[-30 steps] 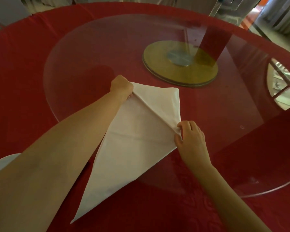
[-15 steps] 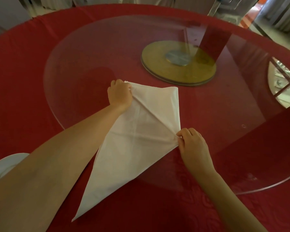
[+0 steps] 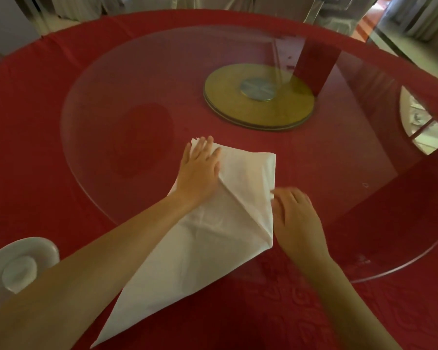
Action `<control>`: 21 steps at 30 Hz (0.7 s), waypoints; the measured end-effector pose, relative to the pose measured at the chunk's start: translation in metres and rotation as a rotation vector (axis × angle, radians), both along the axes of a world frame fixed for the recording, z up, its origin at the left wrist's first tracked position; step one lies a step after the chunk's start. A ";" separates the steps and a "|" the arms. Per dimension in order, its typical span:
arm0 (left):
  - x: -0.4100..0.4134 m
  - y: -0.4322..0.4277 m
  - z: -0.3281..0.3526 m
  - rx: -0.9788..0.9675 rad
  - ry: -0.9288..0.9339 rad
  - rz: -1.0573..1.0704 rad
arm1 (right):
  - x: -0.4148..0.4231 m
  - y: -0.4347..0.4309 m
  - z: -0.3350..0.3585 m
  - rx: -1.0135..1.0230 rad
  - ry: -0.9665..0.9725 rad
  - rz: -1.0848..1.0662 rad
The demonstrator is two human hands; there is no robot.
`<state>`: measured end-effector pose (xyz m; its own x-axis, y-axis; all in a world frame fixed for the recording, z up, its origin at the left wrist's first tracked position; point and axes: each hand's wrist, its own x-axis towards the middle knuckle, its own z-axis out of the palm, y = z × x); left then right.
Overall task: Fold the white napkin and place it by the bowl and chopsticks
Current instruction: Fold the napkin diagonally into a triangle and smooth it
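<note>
Though creased, napkin (image 3: 202,248) tip near-left.

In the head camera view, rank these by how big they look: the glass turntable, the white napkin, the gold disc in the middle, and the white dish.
1. Glass turntable
2. White napkin
3. Gold disc
4. White dish, though cut off by the frame and forearm, so unsure.

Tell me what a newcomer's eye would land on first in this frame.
The white napkin, folded into a long kite shape, stands out against the red tablecloth at centre, its far end on the glass turntable. The left hand lies flat on its far corner, and the right hand sits at its right edge. A white dish peeks in at lower left.
</note>
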<state>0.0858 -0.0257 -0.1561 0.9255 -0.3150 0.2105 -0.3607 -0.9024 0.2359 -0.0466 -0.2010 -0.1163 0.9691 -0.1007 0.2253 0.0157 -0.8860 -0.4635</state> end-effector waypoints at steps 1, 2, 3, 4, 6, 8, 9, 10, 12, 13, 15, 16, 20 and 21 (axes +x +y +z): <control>-0.005 -0.008 -0.001 0.016 0.013 -0.032 | 0.018 0.002 0.000 0.000 0.024 0.023; -0.008 -0.014 -0.003 0.033 0.039 -0.048 | 0.035 0.005 -0.003 -0.035 0.094 0.088; -0.008 -0.018 -0.006 0.050 0.076 -0.047 | 0.051 0.009 -0.009 -0.102 0.172 0.173; -0.007 -0.019 -0.008 0.067 0.120 -0.032 | 0.064 0.013 -0.018 -0.174 0.234 0.244; -0.003 -0.016 -0.014 0.095 0.194 0.003 | 0.077 0.014 -0.035 -0.271 0.301 0.281; -0.001 -0.013 -0.017 0.120 0.210 0.008 | 0.079 0.006 -0.043 -0.324 0.313 0.236; -0.001 -0.013 -0.017 0.124 0.207 0.004 | 0.078 0.001 -0.044 -0.338 0.311 0.204; -0.001 -0.013 -0.017 0.124 0.202 0.000 | 0.076 -0.004 -0.044 -0.350 0.308 0.170; -0.001 -0.013 -0.017 0.123 0.199 -0.004 | 0.072 -0.014 -0.044 -0.369 0.333 0.096; -0.002 -0.013 -0.017 0.124 0.201 -0.003 | 0.071 -0.019 -0.043 -0.376 0.360 0.052; -0.002 -0.013 -0.017 0.122 0.205 -0.001 | 0.075 -0.023 -0.041 -0.385 0.391 -0.043; -0.002 -0.013 -0.016 0.120 0.209 -0.003 | 0.078 -0.022 -0.039 -0.385 0.379 -0.070; -0.004 -0.014 -0.016 0.116 0.214 0.002 | 0.089 -0.001 -0.041 -0.353 0.288 0.072; -0.004 -0.014 -0.015 0.117 0.214 0.002 | 0.089 0.002 -0.044 -0.340 0.298 0.098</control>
<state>0.0817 -0.0398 -0.1714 0.9458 -0.3235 -0.0283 -0.3117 -0.9287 0.2009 0.0424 -0.1989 -0.1599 0.9978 0.0263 -0.0604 0.0173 -0.9894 -0.1442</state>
